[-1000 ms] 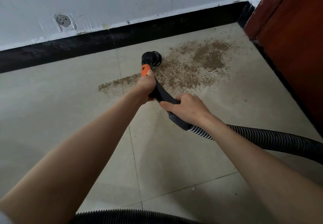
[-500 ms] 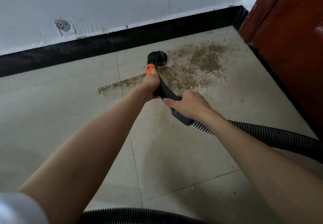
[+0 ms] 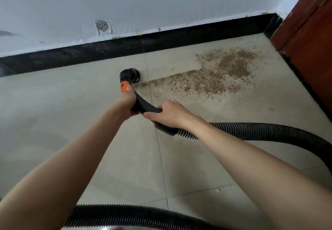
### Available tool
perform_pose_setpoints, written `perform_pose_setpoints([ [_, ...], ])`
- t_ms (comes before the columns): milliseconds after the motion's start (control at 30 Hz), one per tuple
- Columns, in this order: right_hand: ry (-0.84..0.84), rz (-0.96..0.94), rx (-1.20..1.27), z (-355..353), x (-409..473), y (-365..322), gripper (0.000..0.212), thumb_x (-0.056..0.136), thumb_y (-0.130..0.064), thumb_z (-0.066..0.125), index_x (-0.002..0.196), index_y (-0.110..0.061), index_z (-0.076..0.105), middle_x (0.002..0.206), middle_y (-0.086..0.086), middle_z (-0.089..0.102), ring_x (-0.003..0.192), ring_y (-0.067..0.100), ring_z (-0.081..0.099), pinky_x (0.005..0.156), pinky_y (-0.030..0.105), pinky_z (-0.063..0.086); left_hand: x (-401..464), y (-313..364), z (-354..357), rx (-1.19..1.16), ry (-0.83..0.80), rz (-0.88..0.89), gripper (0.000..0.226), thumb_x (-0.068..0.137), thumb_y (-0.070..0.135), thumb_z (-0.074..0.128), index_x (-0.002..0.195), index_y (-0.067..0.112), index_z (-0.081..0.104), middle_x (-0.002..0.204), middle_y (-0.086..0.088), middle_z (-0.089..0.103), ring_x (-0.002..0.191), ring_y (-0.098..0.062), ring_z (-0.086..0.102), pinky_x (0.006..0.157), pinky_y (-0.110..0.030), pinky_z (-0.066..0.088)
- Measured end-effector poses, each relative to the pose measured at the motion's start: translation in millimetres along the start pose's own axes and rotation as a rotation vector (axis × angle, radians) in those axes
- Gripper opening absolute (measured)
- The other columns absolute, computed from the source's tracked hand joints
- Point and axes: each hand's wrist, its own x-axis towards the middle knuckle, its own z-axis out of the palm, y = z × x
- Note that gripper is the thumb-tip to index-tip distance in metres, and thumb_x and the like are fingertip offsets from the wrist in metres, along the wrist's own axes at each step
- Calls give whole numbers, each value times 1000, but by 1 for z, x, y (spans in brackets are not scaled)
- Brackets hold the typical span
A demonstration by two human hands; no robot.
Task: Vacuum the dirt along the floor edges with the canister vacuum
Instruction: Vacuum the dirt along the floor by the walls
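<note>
A black round vacuum nozzle (image 3: 130, 75) with an orange collar (image 3: 124, 86) rests on the tiled floor, at the left tip of a brown dirt patch (image 3: 215, 75). My left hand (image 3: 127, 102) grips the black handle just behind the orange collar. My right hand (image 3: 170, 114) grips the handle (image 3: 146, 106) further back, where the ribbed black hose (image 3: 260, 131) joins it. The dirt spreads rightward toward the corner near the red-brown door.
A black skirting board (image 3: 125, 48) runs along the white wall (image 3: 143, 1). A red-brown door (image 3: 309, 32) stands at the right. The hose loops round the right side and crosses the bottom of the view as another hose section (image 3: 125, 215).
The nozzle has swept left through the dirt; the thin left strip of dirt is gone. Both hands moved left with the handle, and the view shifted left.
</note>
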Motion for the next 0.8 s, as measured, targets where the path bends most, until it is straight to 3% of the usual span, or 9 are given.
perform_pose_setpoints([
  [167,-81,-69,-131,28,-5,-32,51,86,-65,51,79,-15,62,75,1,61,69,18,61,54,29,42,-5,-22,-54,-78,73,-12,60,98,53,22,142,13,26,117,-11,48,97,-28,52,75,-43,47],
  [333,-105,-93,-176,57,-17,-39,51,86,-66,48,85,-16,60,79,3,60,76,24,60,55,31,39,-12,-46,-75,-89,94,-19,62,98,54,22,146,15,23,123,-9,44,100,-26,48,77,-43,45],
  [467,-96,-75,-196,58,-24,-40,51,86,-66,49,89,-16,60,77,1,58,76,24,60,54,29,39,-16,-51,-76,-81,81,-27,64,98,54,21,147,14,21,134,-11,43,115,-30,49,78,-43,46],
  [800,-37,8,-204,39,-34,-32,52,84,-66,51,89,-16,62,84,3,64,77,22,61,61,31,45,-26,-41,-52,-79,-50,-28,58,98,53,20,141,15,27,109,-8,50,97,-26,53,77,-41,48],
])
